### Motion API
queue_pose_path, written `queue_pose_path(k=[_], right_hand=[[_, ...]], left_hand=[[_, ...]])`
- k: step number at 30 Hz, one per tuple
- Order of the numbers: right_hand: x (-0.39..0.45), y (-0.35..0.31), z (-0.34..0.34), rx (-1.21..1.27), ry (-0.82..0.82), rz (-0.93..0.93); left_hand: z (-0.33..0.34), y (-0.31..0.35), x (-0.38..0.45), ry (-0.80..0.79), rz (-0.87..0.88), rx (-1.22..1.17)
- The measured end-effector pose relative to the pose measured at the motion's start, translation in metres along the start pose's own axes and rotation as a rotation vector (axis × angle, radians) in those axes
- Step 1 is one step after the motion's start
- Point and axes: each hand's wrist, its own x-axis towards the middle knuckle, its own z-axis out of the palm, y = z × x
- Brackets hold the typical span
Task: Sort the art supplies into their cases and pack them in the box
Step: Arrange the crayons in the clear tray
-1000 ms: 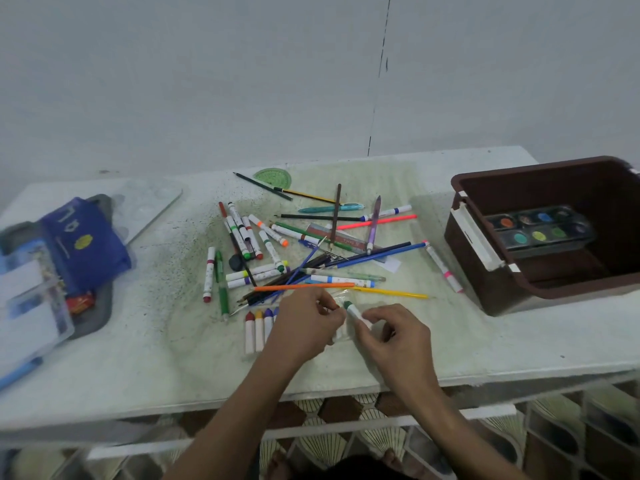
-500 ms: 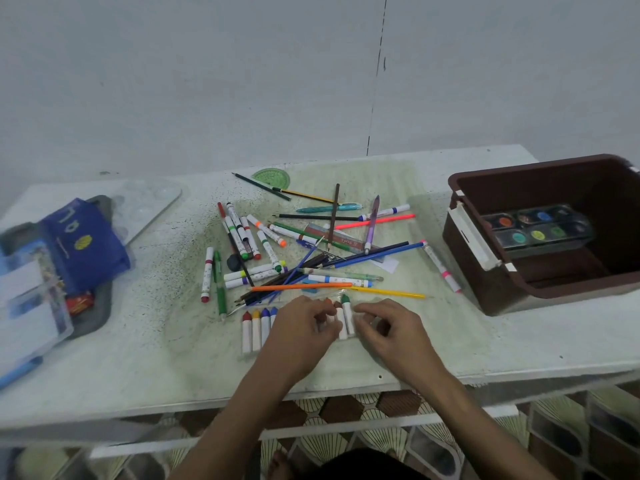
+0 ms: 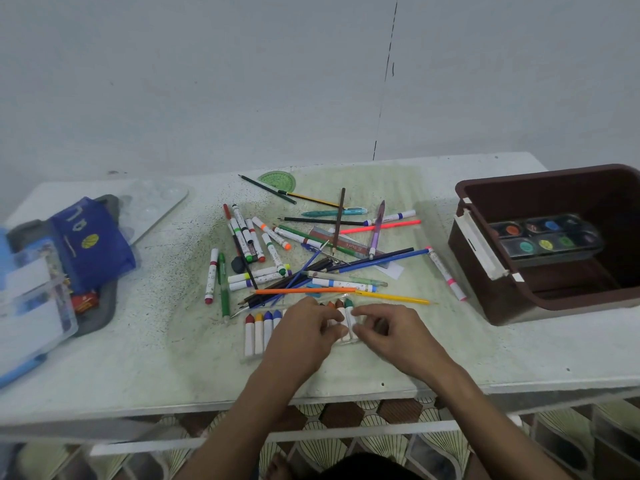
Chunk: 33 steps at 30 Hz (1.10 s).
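Head cam: both hands meet over the crayon row; left hand (image 3: pixel 304 329) and right hand (image 3: pixel 388 332) pinch the green-tipped crayon (image 3: pixel 350 318), tip pointing away, right nearer; brown box (image 3: pixel 485 296) waits far right.

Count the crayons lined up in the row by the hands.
7 visible: red, yellow, dark blue and lighter blue left of the left hand; orange, brown and green between the hands. Others may be hidden beneath the left hand.
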Motion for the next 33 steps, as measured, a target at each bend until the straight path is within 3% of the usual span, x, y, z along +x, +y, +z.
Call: queue_pose_path(k=[11, 15, 18, 22, 28, 33], right_hand=[[0.008, -0.012, 0.003, -0.119, -0.021, -0.050], [0.011, -0.018, 0.009, -0.334, 0.035, -0.226], [0.022, -0.030, 0.017, -0.448, -0.103, -0.378], [0.039, -0.049, 0.036, -0.570, -0.317, -0.403], [0.055, -0.070, 0.051, -0.690, -0.380, -0.430], [0.051, -0.090, 0.067, -0.586, -0.491, -0.429]], left_hand=[[-0.007, -0.018, -0.009, 0.105, 0.103, 0.036], [-0.029, -0.051, -0.031, 0.090, -0.033, 0.226], [-0.047, -0.076, -0.044, 0.096, -0.137, 0.279], [-0.055, -0.089, -0.049, 0.079, -0.175, 0.211], [-0.064, -0.097, -0.061, 0.092, -0.173, 0.032], [-0.084, -0.111, -0.084, 0.087, -0.187, -0.039]])
